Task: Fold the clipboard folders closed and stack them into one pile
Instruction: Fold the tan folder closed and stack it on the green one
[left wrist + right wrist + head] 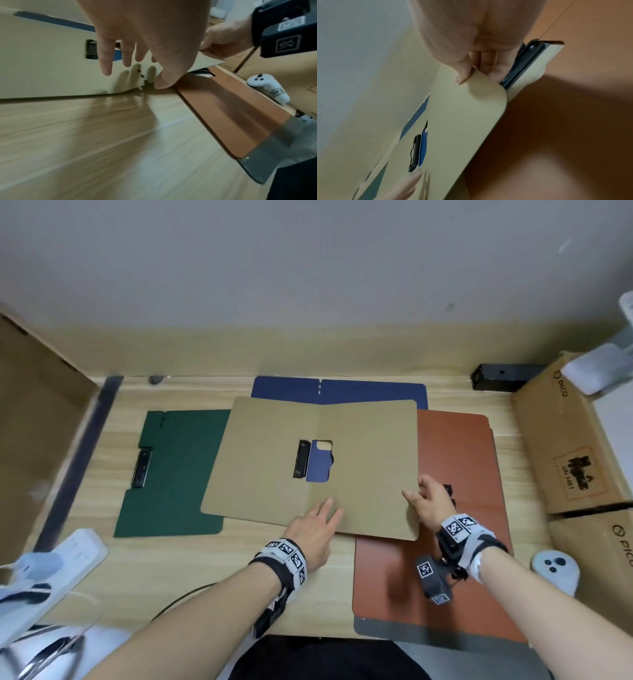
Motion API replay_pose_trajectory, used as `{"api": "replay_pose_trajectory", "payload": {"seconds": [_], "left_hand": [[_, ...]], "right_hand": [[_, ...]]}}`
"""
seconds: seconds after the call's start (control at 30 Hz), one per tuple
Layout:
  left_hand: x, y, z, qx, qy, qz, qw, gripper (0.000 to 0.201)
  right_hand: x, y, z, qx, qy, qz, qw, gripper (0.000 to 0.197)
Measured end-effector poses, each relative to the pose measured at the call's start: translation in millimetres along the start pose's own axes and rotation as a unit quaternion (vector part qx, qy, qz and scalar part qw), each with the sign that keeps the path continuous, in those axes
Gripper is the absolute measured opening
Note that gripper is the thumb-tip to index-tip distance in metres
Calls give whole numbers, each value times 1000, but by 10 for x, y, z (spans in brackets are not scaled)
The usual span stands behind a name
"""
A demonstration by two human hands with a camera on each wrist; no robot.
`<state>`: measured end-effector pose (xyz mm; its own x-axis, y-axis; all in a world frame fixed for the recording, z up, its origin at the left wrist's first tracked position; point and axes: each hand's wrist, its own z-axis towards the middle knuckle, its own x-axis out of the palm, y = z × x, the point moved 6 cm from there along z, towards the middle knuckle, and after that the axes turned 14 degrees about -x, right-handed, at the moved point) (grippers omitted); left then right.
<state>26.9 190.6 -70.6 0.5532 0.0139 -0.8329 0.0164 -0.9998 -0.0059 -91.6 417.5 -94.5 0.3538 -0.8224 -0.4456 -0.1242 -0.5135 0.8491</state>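
tan folder (270, 460): lying open in the middle of the wooden desk (191, 573), overlapping the green, blue and orange ones
right hand (432, 501): thumb on top, fingers curled under, pinching the tan folder's right edge, which is lifted a bit off the orange folder (455, 453)
left hand (317, 530): fingers straight and spread over the near edge by the crease, holding nothing
green folder (174, 474): closed, flat on the left, clip showing
blue folder (342, 390): at the back, mostly covered
extras: Pico boxes (575, 440) and a white controller (556, 571) on the right
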Motion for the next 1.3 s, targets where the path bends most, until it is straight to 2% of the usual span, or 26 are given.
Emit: {"api": "replay_pose_trajectory", "payload": {"seconds": [0.1,0.3,0.43,0.53,0.6,0.67,0.77,0.83,0.93,1.03,1.1,1.17,1.2,1.27,1.3], "left_hand": [[67,369,-128,-44,-1,-33,998,59],[416,1144,-414,-165,-1,-102,981,50],[618,1295,-547,-153,-5,-105,983,50],[562,1272,-595,-147,-16,-121,982,40],[416,1192,-586,-145,-13,-173,974,41],[169,1104,-533,-138,-10,-274,952,48],[-406,1086,-382,-136,-64,-384,911,56],[-829,1137,-269,-137,-97,-415,894,69],[-1379,1229,-119,-140,-118,-416,891,87],[-1626,1347,-14,-144,-89,-441,881,92],[-1658,1472,1,-158,-71,-469,866,81],[-1660,1589,-43,-165,-85,-498,847,64],[-1659,1629,-80,-160,-93,-509,840,52],[-1636,1693,-174,-154,-97,-531,828,13],[-1631,1713,-224,-148,-101,-538,824,10]], "right_hand": [[-49,-1,-203,-6,-29,-30,999,11],[-116,-125,-762,21,-45,-55,997,27],[-218,-69,-1034,9,-49,-71,996,33],[-301,91,-1051,-27,-46,-82,995,28],[-387,267,-1014,-51,-38,-59,996,17],[-496,416,-961,-78,-41,-45,995,14],[-619,621,-809,-113,-26,-41,992,14],[-660,819,-688,-136,-12,-41,990,14],[-688,1199,-553,-186,18,-57,981,13],[-667,1492,-432,-212,50,-64,974,15],[-657,1644,-344,-222,53,-70,971,16],[-657,1748,-258,-231,49,-72,969,17],[-651,1798,-222,-236,45,-77,968,17],[-630,1850,-156,-231,32,-88,968,20],[-618,1862,-129,-221,23,-84,971,21]]}}
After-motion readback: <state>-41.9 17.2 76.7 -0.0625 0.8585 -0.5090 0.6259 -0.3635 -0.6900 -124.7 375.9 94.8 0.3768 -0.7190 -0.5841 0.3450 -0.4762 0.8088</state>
